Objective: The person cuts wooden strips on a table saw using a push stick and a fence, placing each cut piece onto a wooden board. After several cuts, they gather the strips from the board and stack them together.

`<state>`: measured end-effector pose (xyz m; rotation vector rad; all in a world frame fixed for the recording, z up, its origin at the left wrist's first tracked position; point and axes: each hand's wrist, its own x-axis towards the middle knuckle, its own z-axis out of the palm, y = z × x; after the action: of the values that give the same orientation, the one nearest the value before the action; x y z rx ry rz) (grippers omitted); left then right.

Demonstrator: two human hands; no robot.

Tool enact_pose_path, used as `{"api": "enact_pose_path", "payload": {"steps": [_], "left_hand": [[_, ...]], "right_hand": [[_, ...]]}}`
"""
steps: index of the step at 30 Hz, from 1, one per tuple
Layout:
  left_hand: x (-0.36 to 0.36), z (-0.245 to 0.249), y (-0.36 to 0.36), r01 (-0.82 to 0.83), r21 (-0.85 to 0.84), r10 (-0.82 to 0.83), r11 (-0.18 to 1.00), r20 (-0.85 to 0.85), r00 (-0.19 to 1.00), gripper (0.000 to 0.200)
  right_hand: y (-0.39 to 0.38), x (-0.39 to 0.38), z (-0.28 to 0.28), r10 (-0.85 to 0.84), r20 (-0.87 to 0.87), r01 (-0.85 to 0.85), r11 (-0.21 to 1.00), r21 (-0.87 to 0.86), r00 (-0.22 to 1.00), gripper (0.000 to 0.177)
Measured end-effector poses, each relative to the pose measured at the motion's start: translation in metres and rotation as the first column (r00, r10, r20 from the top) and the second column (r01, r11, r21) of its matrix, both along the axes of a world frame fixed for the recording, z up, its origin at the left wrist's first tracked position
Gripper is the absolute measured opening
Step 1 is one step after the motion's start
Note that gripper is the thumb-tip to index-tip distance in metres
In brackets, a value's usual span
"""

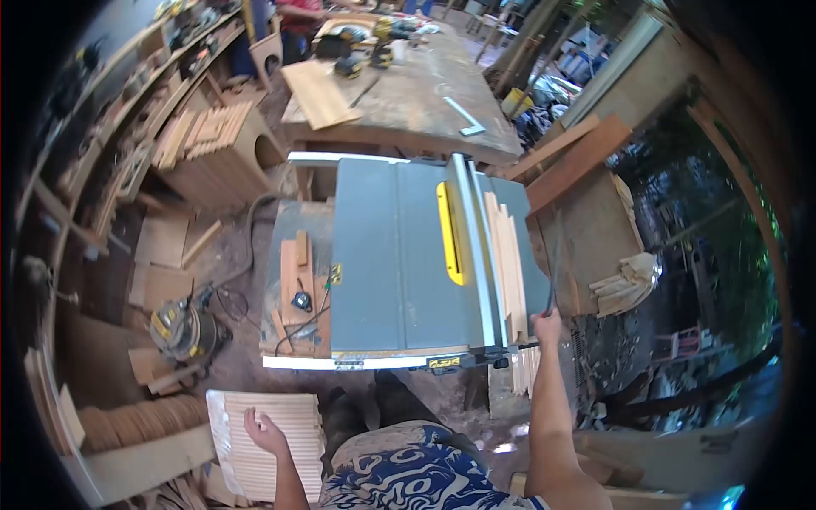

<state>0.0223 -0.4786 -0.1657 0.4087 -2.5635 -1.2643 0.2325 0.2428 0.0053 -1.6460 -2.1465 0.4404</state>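
A table saw (365,255) with a grey top stands in front of me, its yellow blade insert (449,234) beside a metal rip fence (478,255). Several narrow wood strips (507,268) lie on the top to the right of the fence. At the saw's right edge my right hand (546,325) is closed around the lower end of a thin dark stick (555,276). My left hand (266,432) hangs at the lower left with its fingers apart and nothing in it. It overlaps a pale stack of wood slats (246,467) in this view.
Behind the saw is a workbench (416,93) bearing cordless drills (382,42), a wood panel (321,93) and a metal square (463,116). A tape measure (302,300) lies on offcuts left of the saw. A shop vacuum (189,330) stands on the floor; gloves (627,285) lie at right.
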Motion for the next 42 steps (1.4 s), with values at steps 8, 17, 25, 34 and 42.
{"api": "enact_pose_path", "payload": {"steps": [8, 17, 25, 34, 42], "left_hand": [[-0.11, 0.163, 0.245, 0.634, 0.159, -0.533, 0.757, -0.412, 0.739, 0.02], [0.013, 0.214, 0.453, 0.677, 0.736, -0.983, -0.011, -0.133, 0.129, 0.039], [0.043, 0.218, 0.445, 0.43, 0.902, -0.999, -0.033, -0.015, -0.047, 0.046], [0.065, 0.181, 0.396, 0.316, 0.943, -0.987, 0.105, 0.061, 0.147, 0.023], [0.054, 0.288, 0.39, 0.929, -0.009, -0.89, -0.369, -0.283, -0.357, 0.038]], "right_hand": [[0.014, 0.057, -0.037, -0.258, -0.472, -0.048, 0.838, -0.544, 0.843, 0.028], [-0.086, 0.122, 0.036, -0.274, -0.779, -0.202, 0.869, -0.452, 0.565, 0.027], [-0.272, 0.117, 0.034, -0.528, -0.731, -0.286, 0.689, -0.666, 0.432, 0.024], [-0.336, 0.112, 0.016, -0.511, -0.707, -0.232, 0.705, -0.671, 0.489, 0.024], [-0.304, 0.156, 0.064, -0.576, -0.76, -0.238, 0.726, -0.645, 0.3, 0.036]]}}
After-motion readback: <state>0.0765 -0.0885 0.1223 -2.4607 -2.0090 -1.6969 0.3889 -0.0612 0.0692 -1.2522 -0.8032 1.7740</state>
